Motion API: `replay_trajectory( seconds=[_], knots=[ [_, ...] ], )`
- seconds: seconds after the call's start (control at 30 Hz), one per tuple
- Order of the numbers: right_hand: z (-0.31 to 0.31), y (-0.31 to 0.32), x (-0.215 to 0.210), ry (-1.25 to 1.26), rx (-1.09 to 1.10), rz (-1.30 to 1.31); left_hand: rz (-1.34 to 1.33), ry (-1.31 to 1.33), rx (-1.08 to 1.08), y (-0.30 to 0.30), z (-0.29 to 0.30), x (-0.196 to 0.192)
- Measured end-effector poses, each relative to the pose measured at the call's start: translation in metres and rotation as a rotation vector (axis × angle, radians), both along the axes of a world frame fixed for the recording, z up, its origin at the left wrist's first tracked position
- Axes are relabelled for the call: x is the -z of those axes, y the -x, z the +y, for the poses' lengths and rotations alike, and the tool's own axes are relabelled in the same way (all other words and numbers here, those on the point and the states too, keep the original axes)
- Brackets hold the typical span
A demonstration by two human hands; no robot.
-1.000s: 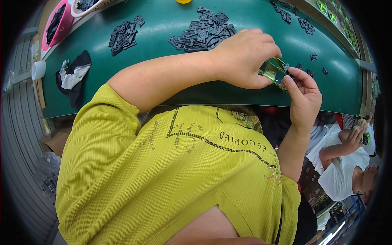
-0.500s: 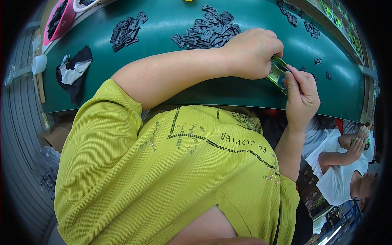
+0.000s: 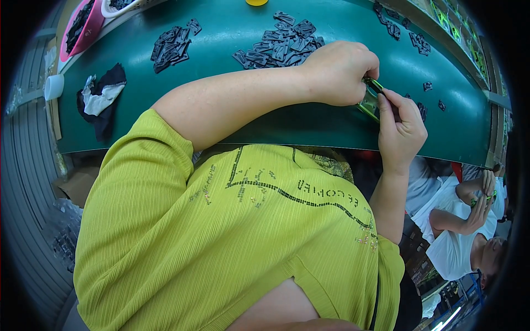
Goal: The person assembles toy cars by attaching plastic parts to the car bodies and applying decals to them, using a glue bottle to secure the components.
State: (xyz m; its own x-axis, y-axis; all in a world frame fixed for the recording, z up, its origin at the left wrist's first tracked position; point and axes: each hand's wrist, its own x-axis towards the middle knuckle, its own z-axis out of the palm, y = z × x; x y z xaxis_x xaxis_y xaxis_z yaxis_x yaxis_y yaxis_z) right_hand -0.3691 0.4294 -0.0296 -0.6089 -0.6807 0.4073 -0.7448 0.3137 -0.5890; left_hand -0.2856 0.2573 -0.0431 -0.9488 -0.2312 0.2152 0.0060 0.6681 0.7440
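A glossy green and black frame-like part (image 3: 369, 110) is held up over the near right of the green table. My left hand (image 3: 341, 73) reaches across with its fingers curled around the part's far left side; its fingertips are hidden behind the fist. My right hand (image 3: 404, 128) pinches the right edge of the part between thumb and forefinger. Just beyond my left hand lies a large heap of small flat black pieces (image 3: 281, 45). A second pile of similar black pieces (image 3: 171, 48) sits further left. What kind of product the part belongs to I cannot make out.
Green table (image 3: 221, 110) spans the view. At the left lie a black and white cloth (image 3: 102, 94) and a white cup-like thing (image 3: 53, 86). A pink basket (image 3: 91, 30) holds black pieces. More black pieces (image 3: 420, 43) are scattered right. A co-worker (image 3: 458, 220) sits at the right.
My right hand has shifted slightly left, and the green and black part has turned more edge-on between my hands. The co-worker's hands have moved too.
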Motion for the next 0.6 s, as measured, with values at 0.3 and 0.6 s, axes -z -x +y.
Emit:
replay_trajectory(
  seconds=[0.3,0.6],
  knots=[
    [0.002,0.005,0.002,-0.049,0.014,0.000,-0.007,-0.013,0.005,0.002,0.001,0.000],
    [-0.010,0.008,0.002,-0.005,-0.001,0.153,0.041,0.060,-0.027,0.006,0.002,0.003]
  ],
)
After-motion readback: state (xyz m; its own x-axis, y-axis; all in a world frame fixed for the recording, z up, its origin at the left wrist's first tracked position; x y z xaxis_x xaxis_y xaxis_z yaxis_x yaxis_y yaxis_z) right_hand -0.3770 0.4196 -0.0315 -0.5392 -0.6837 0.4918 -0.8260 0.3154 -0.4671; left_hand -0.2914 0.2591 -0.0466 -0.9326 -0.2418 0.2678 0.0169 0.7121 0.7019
